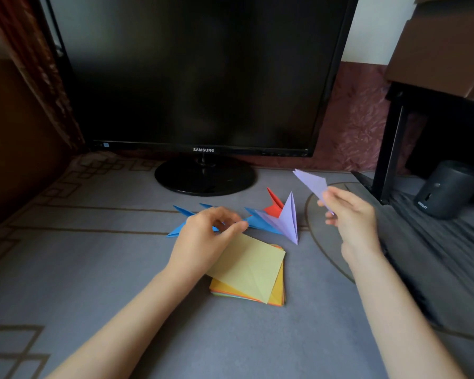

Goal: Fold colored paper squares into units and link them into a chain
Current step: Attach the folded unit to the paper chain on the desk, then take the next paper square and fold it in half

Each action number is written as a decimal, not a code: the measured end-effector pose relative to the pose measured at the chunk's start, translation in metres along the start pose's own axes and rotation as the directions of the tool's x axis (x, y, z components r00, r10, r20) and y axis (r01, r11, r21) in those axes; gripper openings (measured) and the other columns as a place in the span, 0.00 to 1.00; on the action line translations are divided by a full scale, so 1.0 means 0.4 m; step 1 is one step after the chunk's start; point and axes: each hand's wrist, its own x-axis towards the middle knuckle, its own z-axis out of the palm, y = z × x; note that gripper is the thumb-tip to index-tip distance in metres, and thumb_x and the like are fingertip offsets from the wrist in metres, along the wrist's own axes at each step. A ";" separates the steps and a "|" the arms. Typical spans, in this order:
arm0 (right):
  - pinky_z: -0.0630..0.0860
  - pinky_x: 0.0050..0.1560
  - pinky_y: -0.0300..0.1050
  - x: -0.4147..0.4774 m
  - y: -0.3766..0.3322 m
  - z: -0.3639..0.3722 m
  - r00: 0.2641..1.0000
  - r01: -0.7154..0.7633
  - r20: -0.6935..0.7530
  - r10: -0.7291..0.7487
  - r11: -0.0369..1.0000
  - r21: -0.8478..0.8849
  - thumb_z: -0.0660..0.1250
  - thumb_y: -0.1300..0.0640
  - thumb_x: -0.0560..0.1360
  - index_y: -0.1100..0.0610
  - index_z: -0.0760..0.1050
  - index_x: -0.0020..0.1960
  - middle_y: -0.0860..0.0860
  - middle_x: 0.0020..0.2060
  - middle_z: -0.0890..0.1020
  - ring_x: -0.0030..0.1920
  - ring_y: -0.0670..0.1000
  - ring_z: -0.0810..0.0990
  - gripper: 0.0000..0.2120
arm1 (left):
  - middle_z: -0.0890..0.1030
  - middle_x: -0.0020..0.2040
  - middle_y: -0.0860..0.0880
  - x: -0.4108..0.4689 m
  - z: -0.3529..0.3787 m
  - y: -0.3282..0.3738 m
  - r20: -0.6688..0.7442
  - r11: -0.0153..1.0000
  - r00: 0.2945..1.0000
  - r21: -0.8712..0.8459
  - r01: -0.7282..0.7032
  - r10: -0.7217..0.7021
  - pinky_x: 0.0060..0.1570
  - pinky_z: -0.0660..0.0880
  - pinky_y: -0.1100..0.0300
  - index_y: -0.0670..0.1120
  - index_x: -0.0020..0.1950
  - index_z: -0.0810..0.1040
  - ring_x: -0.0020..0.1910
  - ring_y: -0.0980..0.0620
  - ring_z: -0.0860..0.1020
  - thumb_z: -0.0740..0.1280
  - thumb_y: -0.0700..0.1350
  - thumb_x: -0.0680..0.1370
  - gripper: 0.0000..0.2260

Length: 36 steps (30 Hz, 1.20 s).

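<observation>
Paper chain (pixel 260 224) is lying on the carpet (pixel 93 269) in front of the monitor (pixel 203 77), running left to right. Blue pieces are making up its left stretch, a red one is poking out behind, and a purple one is forming its right end. The left hand (pixel 208 236) is curling over the blue stretch, thumb and forefinger seemingly pinching it. Just nearer the person, partly under that hand, the stack of paper squares (pixel 257 272) is sitting with a yellow sheet on top.

The right hand (pixel 350 217) is hovering above the carpet to the right of the chain. It is pinching a loose purple unit (pixel 311 183) whose long axis is pointing up and leftward, toward the monitor. The chain's purple end is lying just left of this hand, well within its reach and away from the left hand. Linking will probably mean the right hand turning its unit to line up with the chain's run.
</observation>
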 end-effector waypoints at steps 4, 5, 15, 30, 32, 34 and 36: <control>0.66 0.26 0.26 0.006 0.038 0.011 0.997 -0.072 0.019 0.074 0.992 -0.101 0.64 0.65 0.77 0.60 0.76 0.54 0.50 0.35 0.79 0.26 0.40 0.74 0.07 | 0.81 0.41 0.55 0.002 0.008 -0.014 0.004 0.993 1.000 0.118 -0.014 0.014 0.39 0.69 0.72 0.51 0.44 0.82 0.41 0.60 0.76 0.73 0.54 0.70 0.09; 0.67 0.26 0.25 0.006 0.049 0.017 0.996 -0.072 0.048 0.079 0.988 -0.137 0.64 0.65 0.76 0.61 0.77 0.54 0.51 0.34 0.79 0.26 0.38 0.75 0.07 | 0.80 0.41 0.55 0.002 0.010 -0.015 -0.005 0.991 1.000 0.135 -0.014 0.015 0.38 0.68 0.73 0.50 0.45 0.82 0.40 0.60 0.76 0.74 0.54 0.70 0.09; 0.68 0.33 0.40 -0.010 0.114 0.060 0.976 0.090 0.215 0.033 0.839 -0.536 0.69 0.62 0.68 0.51 0.79 0.35 0.47 0.28 0.81 0.31 0.48 0.75 0.07 | 0.76 0.44 0.51 0.005 0.014 -0.037 0.099 0.976 0.994 0.217 0.028 -0.050 0.34 0.66 0.72 0.49 0.46 0.77 0.34 0.60 0.72 0.79 0.54 0.62 0.19; 0.73 0.43 0.48 0.004 0.123 0.063 0.976 0.209 0.121 -0.182 0.616 -0.759 0.70 0.55 0.70 0.49 0.74 0.36 0.51 0.42 0.82 0.47 0.56 0.78 0.07 | 0.76 0.36 0.55 0.006 0.006 -0.011 0.077 0.990 0.987 0.019 0.138 -0.139 0.33 0.69 0.74 0.47 0.55 0.73 0.33 0.60 0.72 0.79 0.41 0.65 0.22; 0.72 0.44 0.48 0.004 0.125 0.063 0.973 0.220 0.128 -0.192 0.612 -0.760 0.70 0.55 0.70 0.50 0.75 0.36 0.51 0.43 0.81 0.48 0.56 0.78 0.06 | 0.76 0.35 0.55 0.004 0.006 -0.009 0.060 0.990 0.989 -0.020 0.139 -0.137 0.34 0.69 0.74 0.46 0.54 0.74 0.33 0.60 0.73 0.78 0.40 0.66 0.20; 0.72 0.44 0.48 0.009 0.123 0.062 0.970 0.233 0.129 -0.206 0.633 -0.738 0.70 0.55 0.71 0.51 0.78 0.38 0.52 0.43 0.80 0.48 0.56 0.78 0.04 | 0.77 0.33 0.54 0.002 0.006 -0.006 0.066 0.990 0.989 -0.053 0.134 -0.131 0.34 0.69 0.74 0.47 0.50 0.75 0.31 0.61 0.73 0.78 0.40 0.67 0.17; 0.71 0.43 0.49 0.014 0.115 0.058 0.967 0.236 0.100 -0.233 0.687 -0.687 0.70 0.53 0.72 0.53 0.80 0.41 0.52 0.43 0.80 0.48 0.57 0.77 0.05 | 0.77 0.33 0.54 0.003 0.005 -0.003 0.082 0.989 0.990 -0.082 0.123 -0.116 0.34 0.68 0.74 0.48 0.45 0.77 0.30 0.62 0.73 0.77 0.40 0.67 0.12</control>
